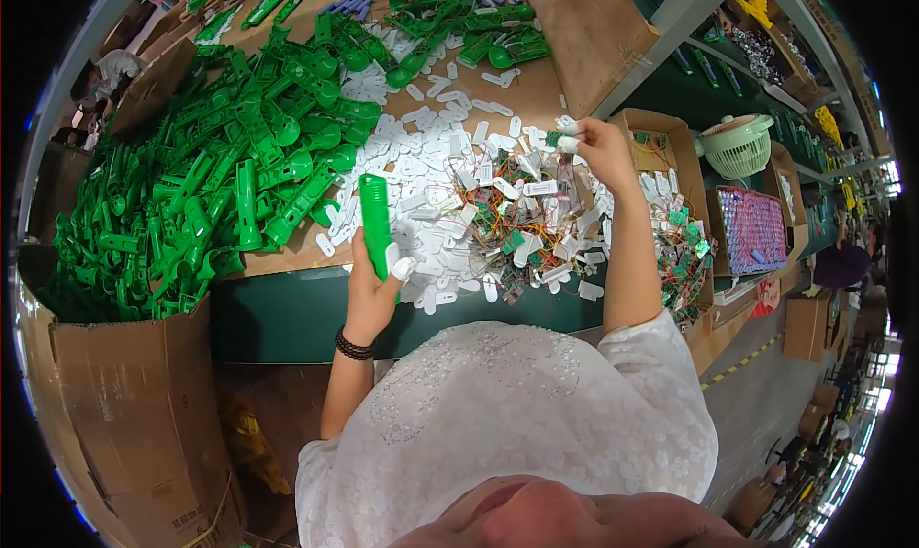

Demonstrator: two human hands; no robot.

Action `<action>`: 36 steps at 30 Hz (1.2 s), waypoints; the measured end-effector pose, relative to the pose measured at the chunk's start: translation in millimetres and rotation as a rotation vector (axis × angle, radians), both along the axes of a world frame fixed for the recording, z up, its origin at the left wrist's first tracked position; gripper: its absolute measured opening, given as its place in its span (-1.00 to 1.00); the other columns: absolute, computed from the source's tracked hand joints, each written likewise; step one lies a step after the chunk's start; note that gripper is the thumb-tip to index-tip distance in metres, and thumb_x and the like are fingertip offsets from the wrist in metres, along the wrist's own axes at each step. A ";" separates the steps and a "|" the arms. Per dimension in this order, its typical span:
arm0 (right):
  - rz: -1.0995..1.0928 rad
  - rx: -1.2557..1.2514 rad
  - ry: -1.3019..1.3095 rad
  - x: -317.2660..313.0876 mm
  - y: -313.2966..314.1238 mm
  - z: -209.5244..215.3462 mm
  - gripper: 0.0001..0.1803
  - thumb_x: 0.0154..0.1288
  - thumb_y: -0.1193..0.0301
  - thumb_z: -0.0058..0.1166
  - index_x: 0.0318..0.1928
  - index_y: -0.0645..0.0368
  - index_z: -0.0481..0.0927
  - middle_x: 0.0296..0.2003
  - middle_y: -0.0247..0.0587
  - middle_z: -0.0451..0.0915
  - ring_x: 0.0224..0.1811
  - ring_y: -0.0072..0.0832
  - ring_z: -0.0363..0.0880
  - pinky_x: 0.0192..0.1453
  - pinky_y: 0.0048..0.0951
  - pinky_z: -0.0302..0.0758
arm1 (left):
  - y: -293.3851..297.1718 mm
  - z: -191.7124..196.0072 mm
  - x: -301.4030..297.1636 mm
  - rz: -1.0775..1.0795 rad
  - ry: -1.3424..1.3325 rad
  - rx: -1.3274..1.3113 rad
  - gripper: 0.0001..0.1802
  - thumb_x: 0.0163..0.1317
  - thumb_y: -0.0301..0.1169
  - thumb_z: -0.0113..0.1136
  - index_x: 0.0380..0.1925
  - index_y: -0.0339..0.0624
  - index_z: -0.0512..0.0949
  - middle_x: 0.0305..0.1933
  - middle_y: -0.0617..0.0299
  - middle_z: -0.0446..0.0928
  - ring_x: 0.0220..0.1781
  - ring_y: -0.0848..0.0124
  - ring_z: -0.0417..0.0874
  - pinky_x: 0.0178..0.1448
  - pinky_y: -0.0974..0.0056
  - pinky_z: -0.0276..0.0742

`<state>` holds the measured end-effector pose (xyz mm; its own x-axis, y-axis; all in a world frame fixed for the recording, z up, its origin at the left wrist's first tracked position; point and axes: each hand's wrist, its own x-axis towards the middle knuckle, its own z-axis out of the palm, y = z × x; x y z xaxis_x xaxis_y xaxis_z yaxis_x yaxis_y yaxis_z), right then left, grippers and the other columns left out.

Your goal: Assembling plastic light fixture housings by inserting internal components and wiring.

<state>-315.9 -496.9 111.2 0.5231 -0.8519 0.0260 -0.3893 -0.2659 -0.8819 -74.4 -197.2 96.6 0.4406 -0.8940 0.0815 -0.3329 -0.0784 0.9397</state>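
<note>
The left hand (371, 285) is closed around an upright green shell (375, 224) at the near edge of the bench (287, 313), while the right hand (598, 146) reaches out and pinches a small white piece (567, 138) above the heap of wired boards (517, 227). To do this step well, I judge she should lift one piece free of the tangled wires before bringing it back, keeping the shell steady with its open side turned toward the other hand.
</note>
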 end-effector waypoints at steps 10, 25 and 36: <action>0.332 0.300 -0.761 54.7 104.9 72.9 -0.86 0.20 0.58 -0.04 -0.20 0.23 0.40 -0.29 -0.27 0.53 -0.22 -0.55 0.54 -0.11 -0.55 0.43 | -41.0 55.6 -12.0 0.021 0.611 -0.325 -0.54 0.02 -0.56 0.20 -0.05 -0.29 0.28 -0.22 0.18 0.49 -0.21 0.46 0.50 -0.10 0.43 0.42; 0.435 0.465 -0.699 93.3 148.8 34.6 -0.89 0.24 0.54 -0.06 -0.22 0.22 0.34 -0.32 -0.32 0.47 -0.29 -0.67 0.49 -0.31 -0.65 0.43 | -49.8 43.1 -31.7 0.179 0.266 -0.384 -0.52 -0.08 -0.62 0.26 -0.15 -0.32 0.26 -0.22 0.08 0.59 -0.22 0.45 0.60 -0.18 0.39 0.51; 0.326 0.044 -0.326 88.1 161.2 31.3 -0.69 -0.04 0.68 -0.06 -0.20 0.26 0.38 -0.46 -0.31 0.36 -0.53 -0.64 0.29 -0.51 -0.61 0.24 | -47.0 47.0 -26.2 0.231 0.349 -0.313 -0.62 -0.10 -0.68 0.20 -0.22 -0.29 0.35 -0.26 0.17 0.56 -0.35 0.55 0.53 -0.30 0.47 0.44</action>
